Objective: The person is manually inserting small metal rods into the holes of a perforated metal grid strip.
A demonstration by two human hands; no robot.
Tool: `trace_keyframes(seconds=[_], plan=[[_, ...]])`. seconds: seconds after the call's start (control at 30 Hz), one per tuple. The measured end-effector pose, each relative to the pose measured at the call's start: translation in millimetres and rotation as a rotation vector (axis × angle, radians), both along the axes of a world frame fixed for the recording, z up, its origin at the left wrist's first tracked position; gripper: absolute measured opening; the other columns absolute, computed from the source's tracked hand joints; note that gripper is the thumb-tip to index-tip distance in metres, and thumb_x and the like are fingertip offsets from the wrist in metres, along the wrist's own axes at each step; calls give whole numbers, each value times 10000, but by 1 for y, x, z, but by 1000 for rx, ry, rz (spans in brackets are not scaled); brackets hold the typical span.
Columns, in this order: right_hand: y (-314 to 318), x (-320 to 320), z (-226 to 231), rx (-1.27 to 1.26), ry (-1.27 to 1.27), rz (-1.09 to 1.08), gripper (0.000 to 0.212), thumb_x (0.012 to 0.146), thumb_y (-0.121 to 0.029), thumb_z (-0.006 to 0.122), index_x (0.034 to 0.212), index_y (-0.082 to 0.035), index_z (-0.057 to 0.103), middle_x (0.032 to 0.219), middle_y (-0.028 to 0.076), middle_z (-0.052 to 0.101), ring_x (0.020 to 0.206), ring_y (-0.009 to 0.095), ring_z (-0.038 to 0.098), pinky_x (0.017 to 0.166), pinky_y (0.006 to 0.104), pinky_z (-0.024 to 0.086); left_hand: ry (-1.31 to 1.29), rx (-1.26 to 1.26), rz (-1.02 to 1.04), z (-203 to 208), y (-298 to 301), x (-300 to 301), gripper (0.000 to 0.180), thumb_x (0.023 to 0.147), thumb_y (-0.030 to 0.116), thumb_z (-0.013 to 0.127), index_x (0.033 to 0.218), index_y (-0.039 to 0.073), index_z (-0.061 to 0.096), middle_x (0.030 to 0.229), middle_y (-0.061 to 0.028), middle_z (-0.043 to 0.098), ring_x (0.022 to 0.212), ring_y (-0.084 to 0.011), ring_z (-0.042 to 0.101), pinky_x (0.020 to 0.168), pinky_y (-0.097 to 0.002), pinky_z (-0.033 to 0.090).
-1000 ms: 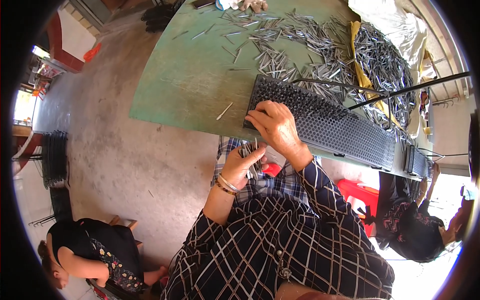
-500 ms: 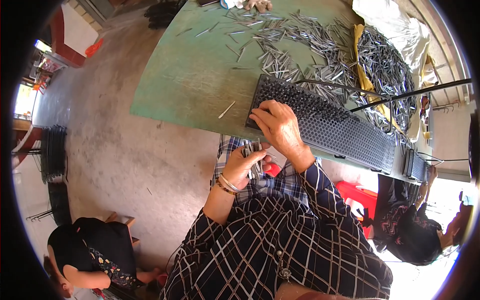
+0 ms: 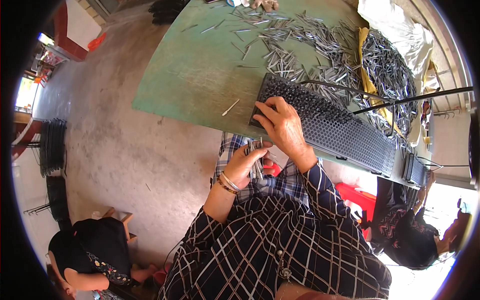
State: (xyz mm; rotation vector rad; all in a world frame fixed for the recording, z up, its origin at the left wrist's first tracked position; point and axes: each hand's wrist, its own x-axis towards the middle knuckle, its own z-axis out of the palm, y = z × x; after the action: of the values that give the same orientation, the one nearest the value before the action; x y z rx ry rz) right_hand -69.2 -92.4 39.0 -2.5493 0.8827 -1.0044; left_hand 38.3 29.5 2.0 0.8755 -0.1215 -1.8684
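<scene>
My left hand (image 3: pixel 239 166) is closed round a bundle of thin metal strips (image 3: pixel 256 162), held below the table's near edge. My right hand (image 3: pixel 284 127) reaches over the left end of a long black rack (image 3: pixel 352 142) full of round holes. Its thumb and index finger come close together at the rack's corner; anything between them is too small to make out. Dark strip ends fill the rack's far and left part, while its near right part shows bare holes. One pale strip (image 3: pixel 230 107) lies alone on the table left of the rack.
Loose metal strips (image 3: pixel 320 47) are strewn over the green table (image 3: pixel 185 85). A sack (image 3: pixel 390 65) heaped with strips stands at the right, with black rods (image 3: pixel 415 98) crossing before it. One person (image 3: pixel 97 250) sits lower left; another (image 3: pixel 407 225) works at the right beside a red stool (image 3: pixel 357 200).
The view has shifted slightly, so the table sits a little further right. My right hand stays at the rack's left end with its fingers slightly shifted; my left hand still holds the bundle.
</scene>
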Motion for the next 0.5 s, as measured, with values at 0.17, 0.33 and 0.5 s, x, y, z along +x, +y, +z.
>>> trace_keyframes(seconds=[0.17, 0.33, 0.5], plan=[[2, -6, 8, 82, -130, 12, 170, 768, -95, 713, 907, 0, 688, 845, 90, 602, 697, 229, 593, 610, 324, 474, -41, -27, -2, 4, 0, 1, 260, 911, 134, 564, 1142, 15, 570, 803, -45, 604, 733, -172, 660, 646, -332, 575], [15, -23, 17, 842, -25, 154, 155, 828, -122, 703, 866, 28, 690, 810, 73, 631, 702, 104, 585, 585, 246, 454, -129, -157, -19, 11, 1, 2, 279, 909, 158, 589, 1123, -20, 570, 782, -52, 617, 674, -150, 627, 588, -282, 525], [13, -32, 7, 1014, -178, 70, 220, 832, -186, 710, 846, 33, 696, 713, 60, 633, 585, 91, 548, 524, 243, 424, -162, -216, -9, 10, -3, -4, 228, 901, 139, 601, 1081, -1, 595, 786, -47, 607, 660, -134, 598, 556, -269, 505]])
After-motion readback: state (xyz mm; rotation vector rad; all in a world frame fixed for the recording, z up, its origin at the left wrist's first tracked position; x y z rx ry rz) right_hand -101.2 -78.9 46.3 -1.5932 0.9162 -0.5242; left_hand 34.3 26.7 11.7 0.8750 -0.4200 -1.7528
